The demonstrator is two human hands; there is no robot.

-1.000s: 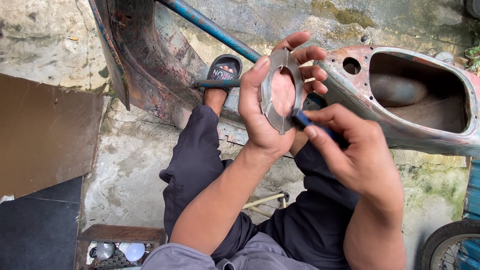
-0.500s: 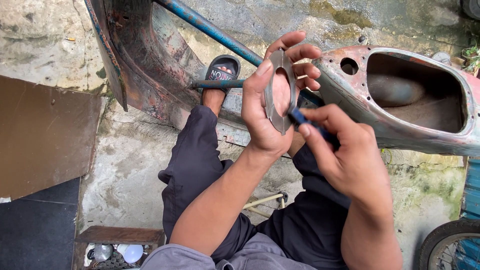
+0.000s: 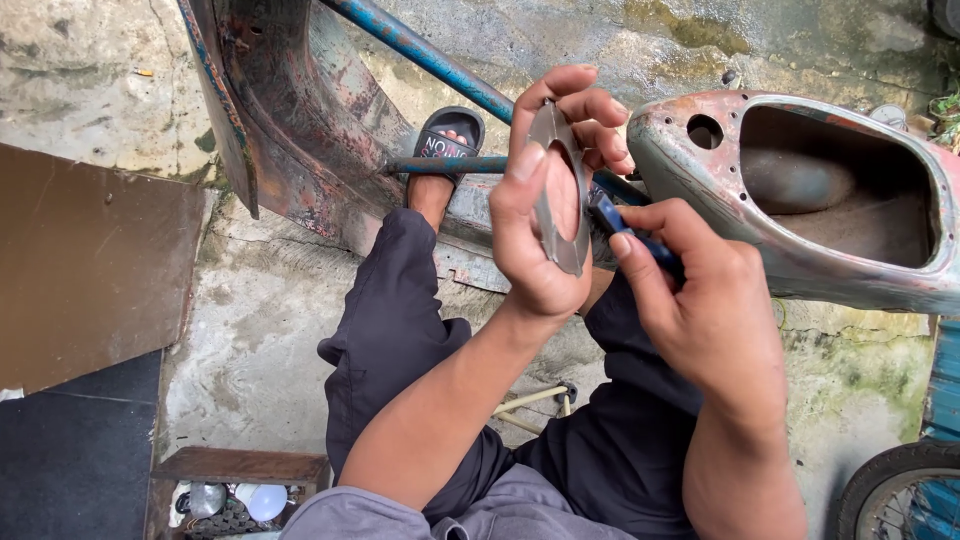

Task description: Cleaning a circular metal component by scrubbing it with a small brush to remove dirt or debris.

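While the person sits over a wet concrete floor point(image 3: 260, 330), the head view shows both hands raised in front of a rusted scooter frame point(image 3: 800, 190).

Left hand point(image 3: 545, 215): fingers curled round a flat grey metal ring point(image 3: 562, 190), thumb on its near edge, fingertips on its far edge. The ring stands upright, edge-on to the camera, its central hole partly showing against the palm.

Right hand point(image 3: 705, 310): closed round a blue-handled tool point(image 3: 625, 232), forefinger laid along the handle. The tool's tip sits at the ring's right face; whether it touches cannot be told.

The ring is held in the air, just left of the frame's rounded nose and above the person's dark trousers point(image 3: 400, 330).

Surroundings: a blue tube point(image 3: 430, 55) runs diagonally from the top edge down behind the hands. A rusty leg shield point(image 3: 290, 130) stands at upper left. One foot in a black sandal point(image 3: 448, 140) rests beside a short bar. A brown board point(image 3: 90, 270) lies at the floor's left edge. A tyre point(image 3: 900, 490) shows at the lower right corner. A small wooden crate point(image 3: 235, 485) with round pale items sits at the bottom edge.
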